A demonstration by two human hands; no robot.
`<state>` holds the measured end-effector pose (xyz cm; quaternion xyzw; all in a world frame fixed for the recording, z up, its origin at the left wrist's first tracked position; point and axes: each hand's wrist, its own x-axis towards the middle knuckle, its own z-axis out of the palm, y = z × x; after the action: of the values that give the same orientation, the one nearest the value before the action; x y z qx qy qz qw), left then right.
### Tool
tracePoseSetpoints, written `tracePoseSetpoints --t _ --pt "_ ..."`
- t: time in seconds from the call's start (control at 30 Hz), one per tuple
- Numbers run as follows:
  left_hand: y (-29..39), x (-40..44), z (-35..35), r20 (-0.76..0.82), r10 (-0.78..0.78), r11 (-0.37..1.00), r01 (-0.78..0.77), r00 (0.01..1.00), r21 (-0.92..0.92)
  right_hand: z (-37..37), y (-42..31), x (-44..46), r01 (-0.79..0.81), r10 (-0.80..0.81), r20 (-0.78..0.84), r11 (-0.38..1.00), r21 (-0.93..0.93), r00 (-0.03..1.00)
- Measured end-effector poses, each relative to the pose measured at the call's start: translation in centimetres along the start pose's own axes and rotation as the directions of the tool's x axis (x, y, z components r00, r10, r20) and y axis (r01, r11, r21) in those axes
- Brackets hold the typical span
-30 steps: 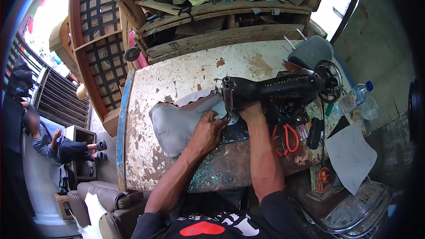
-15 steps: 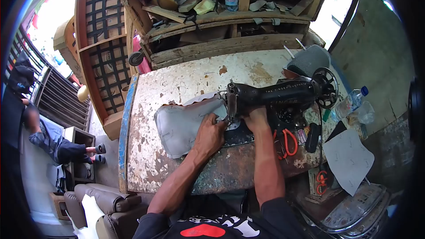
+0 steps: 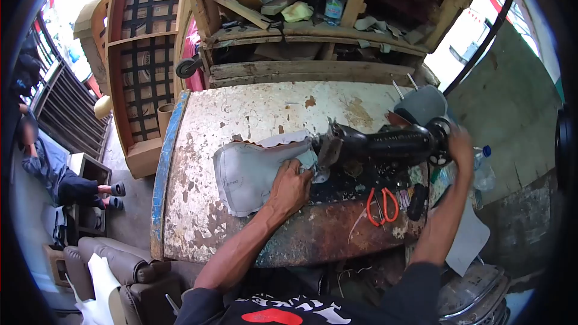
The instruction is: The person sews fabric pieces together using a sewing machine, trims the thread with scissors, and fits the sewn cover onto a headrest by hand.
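Note:
A black sewing machine stands on the worn table. A stitched light grey fabric piece lies flat to its left, one end reaching under the needle area. My left hand is closed on that end, fingers bent and pressing the cloth close to the machine's head. At the far right end of the machine, my right hand is wrapped at the handwheel; its fingertips are partly hidden. Orange-handled scissors lie on the table in front of the machine.
A plastic bottle and a grey padded piece are at the right. Behind the table rises a wooden shelf with scraps and a water bottle. Another person sits far left. A brown cushioned seat stands lower left.
My right hand has left the spot beneath the machine's arm and moved right to the handwheel. My left hand stays on the fabric. The camera view has shifted slightly.

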<state>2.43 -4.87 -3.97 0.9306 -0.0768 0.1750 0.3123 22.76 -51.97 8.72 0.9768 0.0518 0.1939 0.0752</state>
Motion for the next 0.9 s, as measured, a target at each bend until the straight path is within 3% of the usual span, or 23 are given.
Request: tracePoseSetpoints --t 0.03,0.1,0.13,0.17,0.23,0.27,0.33,0.4,0.47,0.53,0.6,0.67,0.7,0.73,0.8,0.9 --pt "-0.3 0.2 0.0 -0.029 0.02 1.0 -0.02 0.999 0.014 -4.5 -1.7 -3.7 -0.122 0.13 0.161 0.991 -0.057 0.978" --pt "-0.6 0.3 -0.1 -0.061 0.012 1.0 -0.013 0.998 -0.025 -10.9 -7.1 -8.1 -0.516 0.498 0.247 0.857 0.01 0.831" --pt "-1.0 0.4 -0.2 -0.059 0.005 1.0 -0.006 0.998 -0.025 -12.5 -8.9 -9.6 -0.601 0.571 0.205 0.786 0.144 0.795" --pt "-1.5 0.6 -0.2 -0.059 0.011 1.0 -0.011 0.998 0.0 -11.5 -8.9 -9.3 -0.602 0.571 0.206 0.785 0.145 0.795" --pt "-2.0 0.5 -0.4 -0.045 0.02 1.0 -0.019 0.999 0.025 -8.0 -8.1 -9.0 -0.474 0.528 -0.075 0.809 0.347 0.846" --pt "-2.3 0.8 -0.6 -0.042 0.018 0.999 -0.017 0.999 0.027 -7.0 -7.5 -8.0 -0.477 0.532 -0.075 0.805 0.352 0.843" --pt "-2.9 0.9 -1.1 -0.047 0.017 0.999 -0.016 0.999 0.033 -5.5 -5.9 -4.8 -0.507 0.525 0.081 0.754 0.418 0.848" --pt "-4.1 0.8 -1.4 -0.085 0.024 0.997 -0.018 0.996 0.079 -4.1 -2.8 -1.1 -0.364 0.343 0.126 0.833 0.417 0.931" --pt "-6.1 0.5 -2.5 -0.163 0.024 0.991 -0.002 0.986 0.134 -3.1 -3.2 2.2 -0.32 0.311 0.082 0.888 0.332 0.947" --pt "-8.5 -0.1 -4.7 -0.197 -0.107 0.981 0.136 0.974 0.138 -4.7 -5.1 1.9 -0.268 0.268 0.035 0.931 0.246 0.963" --pt "-11.5 -1.4 -7.2 -0.241 -0.135 0.968 0.179 0.961 0.174 -7.9 -10.5 -1.0 -0.146 0.237 -0.395 0.958 0.246 0.888" --pt "-11.4 -2.8 -9.5 -0.235 -0.16 0.965 0.203 0.959 0.169 -10.2 -15.7 -7.0 0.022 0.198 -0.495 0.914 0.404 0.846" --pt "-11.0 -3.4 -10.9 -0.196 -0.165 0.966 0.198 0.967 0.163 -10.3 -17.6 -10.4 -0.079 0.219 -0.214 0.852 0.518 0.952" --pt "-10.4 -3.5 -12.0 -0.2 -0.168 0.964 0.203 0.965 0.172 -10.2 -19.9 -13.8 -0.173 0.194 -0.004 0.884 0.435 0.981" --pt "-8.4 -3.4 -13.7 -0.116 -0.196 0.973 0.207 0.974 0.098 -7.0 -21.3 -18.4 -0.134 0.042 0.289 0.942 0.307 0.957" --pt "-5.5 -2.0 -16.5 -0.041 -0.117 0.978 0.122 0.992 0.168 -4.5 -22.5 -22.4 -0.064 0.016 0.236 0.978 0.197 0.972"
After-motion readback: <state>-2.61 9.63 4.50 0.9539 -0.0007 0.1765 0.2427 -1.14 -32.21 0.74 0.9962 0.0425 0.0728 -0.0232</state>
